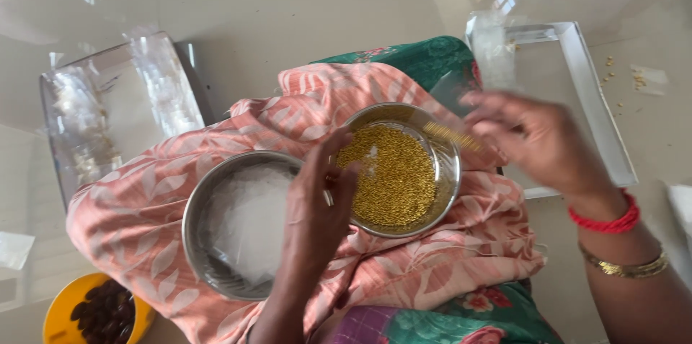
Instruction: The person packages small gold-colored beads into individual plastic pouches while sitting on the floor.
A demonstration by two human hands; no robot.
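A steel bowl (448, 164) full of tiny golden beads (393, 174) rests on my lap, on a pink leaf-print cloth (137, 207). My left hand (317, 203) grips its near-left rim. My right hand (537, 138) hovers at the bowl's right side, blurred, pinching a thin strand strung with golden beads (450, 135) that reaches over the rim. A second steel bowl (198, 200), to the left, holds small clear plastic pouches (249, 221).
A clear tray (598, 120) lies on the floor at the right, with a few loose beads (613, 73) beyond it. Another clear tray (108, 113) with plastic pouches sits at the left. A yellow bowl (61, 311) of dark brown pieces is at bottom left.
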